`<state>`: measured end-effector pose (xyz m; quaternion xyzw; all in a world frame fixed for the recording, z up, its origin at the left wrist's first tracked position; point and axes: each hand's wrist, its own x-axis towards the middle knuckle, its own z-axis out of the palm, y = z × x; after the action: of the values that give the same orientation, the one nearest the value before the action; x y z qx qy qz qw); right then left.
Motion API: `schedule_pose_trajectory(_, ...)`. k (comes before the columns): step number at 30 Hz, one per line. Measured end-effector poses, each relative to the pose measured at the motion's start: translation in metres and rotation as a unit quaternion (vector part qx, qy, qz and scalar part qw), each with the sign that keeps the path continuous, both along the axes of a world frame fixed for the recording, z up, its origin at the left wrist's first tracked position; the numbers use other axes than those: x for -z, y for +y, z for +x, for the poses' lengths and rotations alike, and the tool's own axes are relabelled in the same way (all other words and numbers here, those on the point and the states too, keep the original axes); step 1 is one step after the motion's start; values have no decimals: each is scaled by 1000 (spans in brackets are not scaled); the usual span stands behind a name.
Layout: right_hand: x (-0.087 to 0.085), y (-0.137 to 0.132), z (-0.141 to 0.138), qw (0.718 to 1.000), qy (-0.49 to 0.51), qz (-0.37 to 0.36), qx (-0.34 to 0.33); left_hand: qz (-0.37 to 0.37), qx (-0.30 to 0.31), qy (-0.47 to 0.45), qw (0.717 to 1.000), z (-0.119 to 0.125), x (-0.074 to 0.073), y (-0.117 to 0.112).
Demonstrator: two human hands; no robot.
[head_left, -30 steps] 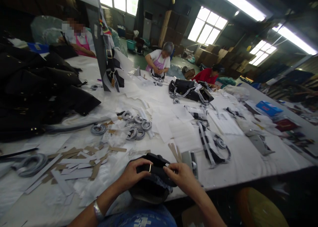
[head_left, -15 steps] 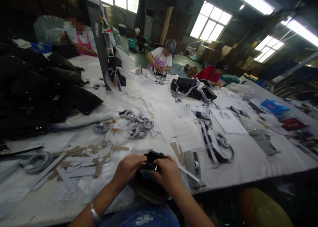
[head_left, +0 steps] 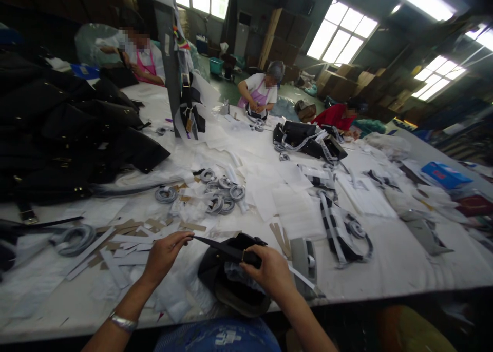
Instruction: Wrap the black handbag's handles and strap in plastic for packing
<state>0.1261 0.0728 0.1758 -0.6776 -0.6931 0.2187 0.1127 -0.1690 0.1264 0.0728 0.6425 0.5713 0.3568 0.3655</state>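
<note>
A black handbag [head_left: 210, 265] stands open in front of me at the table's near edge, with pale crumpled stuffing [head_left: 239, 273] showing inside. My left hand [head_left: 169, 249] pinches the tip of a black strap [head_left: 215, 245] and holds it stretched out to the left over the bag. At the strap's other end, my right hand [head_left: 267, 267] is closed round it beside a small metal buckle [head_left: 243, 255]. The bag's far side is partly hidden behind the strap and my right hand.
Paper and cardboard strips [head_left: 131, 249] lie left of the bag, with grey coiled rolls [head_left: 225, 190] beyond. Black bags [head_left: 77, 131] are heaped at the left. A grey piece [head_left: 304, 262] lies close on the right. Several co-workers [head_left: 262, 90] sit across the table [head_left: 393, 254].
My left hand has moved left away from the bag, drawing the strap's end out straight. My right hand stays at the bag's top. The view has shifted slightly.
</note>
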Motion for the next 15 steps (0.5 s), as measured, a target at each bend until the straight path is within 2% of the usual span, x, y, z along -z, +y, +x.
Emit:
schedule_pose_trajectory(4, 4, -1, 7, 999, 45, -21, 20, -17, -89, -9, 996, -28, 9, 5)
schedule_pose_trajectory(7, 8, -1, 10, 994, 102, -25, 18, -40, -154, -22, 987, -36, 3, 9)
schedule_pose_trajectory(10, 11, 0, 11, 988, 154, -12, 12, -72, -162, -109, 978, -20, -21, 11)
schedule_pose_trajectory(12, 13, 1, 9, 982, 187, 2, 15, -88, -127, -204, 967, 0, -44, 11)
schedule_pose_trajectory(15, 14, 2, 4, 958, 287, -10, 24, -92, -85, -379, 917, 32, -71, 8)
